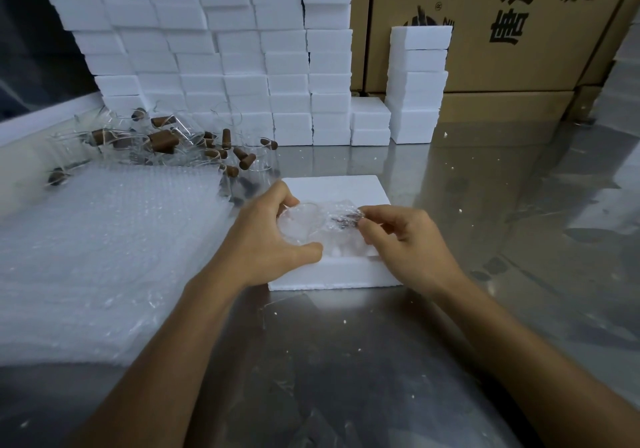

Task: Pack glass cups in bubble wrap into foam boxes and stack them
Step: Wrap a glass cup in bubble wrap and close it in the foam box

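The left hand [266, 236] has its fingers and thumb curled round the rounded end of a clear glass cup swaddled in crinkled bubble wrap [320, 227], thumb underneath toward the near side, fingertips over the far side. The right hand [403, 236] pinches the other end of the same bundle, thumb and forefinger closed on a twist of the wrap where something dark brown shows through the plastic. The bundle lies on its side in the hollow of a flat white foam box [332, 271], both hands bearing on it from either end.

The foam box sits on a shiny grey metal table [485, 239] flecked with white foam crumbs. Just to the left of it, touching or nearly touching its edge, lies a thick stack of clear bubble-wrap sheets [104, 239]. Behind those sheets is a jumbled heap of bare clear glass cups with brown cork-like stoppers [166, 142], some tipped over, some stoppers loose on the table.

Against the back stands a tall wall of white foam boxes [207, 49], stacked many rows high. Right of it are two lower piles: a short one [370, 121] and a taller column [417, 83]. Behind those rise brown cardboard cartons with black printed characters [502, 14].
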Motion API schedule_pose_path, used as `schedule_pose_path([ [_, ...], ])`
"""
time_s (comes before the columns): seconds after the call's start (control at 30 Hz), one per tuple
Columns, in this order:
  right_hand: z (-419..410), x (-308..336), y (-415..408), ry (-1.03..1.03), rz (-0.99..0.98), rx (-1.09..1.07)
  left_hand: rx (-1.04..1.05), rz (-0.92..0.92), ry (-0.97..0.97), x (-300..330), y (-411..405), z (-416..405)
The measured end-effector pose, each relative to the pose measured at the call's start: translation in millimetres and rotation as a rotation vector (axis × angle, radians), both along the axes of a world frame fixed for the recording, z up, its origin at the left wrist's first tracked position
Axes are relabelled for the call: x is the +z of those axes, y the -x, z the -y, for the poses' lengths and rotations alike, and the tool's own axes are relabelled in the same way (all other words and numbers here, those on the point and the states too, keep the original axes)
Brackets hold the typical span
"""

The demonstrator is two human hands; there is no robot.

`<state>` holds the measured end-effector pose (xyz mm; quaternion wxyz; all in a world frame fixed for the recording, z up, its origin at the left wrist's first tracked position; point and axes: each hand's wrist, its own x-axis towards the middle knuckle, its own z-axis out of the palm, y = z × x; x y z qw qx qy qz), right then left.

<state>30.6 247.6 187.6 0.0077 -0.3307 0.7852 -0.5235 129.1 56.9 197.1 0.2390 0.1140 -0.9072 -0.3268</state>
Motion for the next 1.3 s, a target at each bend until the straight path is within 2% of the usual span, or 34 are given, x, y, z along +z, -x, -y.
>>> schedule_pose_path([
  [0.13,-1,-3,4,-0.101,-0.07,-0.103,-0.06,0.055,-0.038,1,-3,6],
  [0.3,-2,-6,7,-0.148,-0.014,-0.101,-0.126,0.094,-0.162,5,-7,12],
  [0.63,-2,-12,14,-0.068,0.025,-0.1,-0.082,0.052,-0.128,5,-4,5],
  [0.83,0,-14,14,0.014,0.131,-0.083,-0.082,0.041,-0.127,3,-3,6],
  [1.3,0,-14,15,0.014,0.161,-0.085,-0.082,0.052,-0.12,2,-2,11],
])
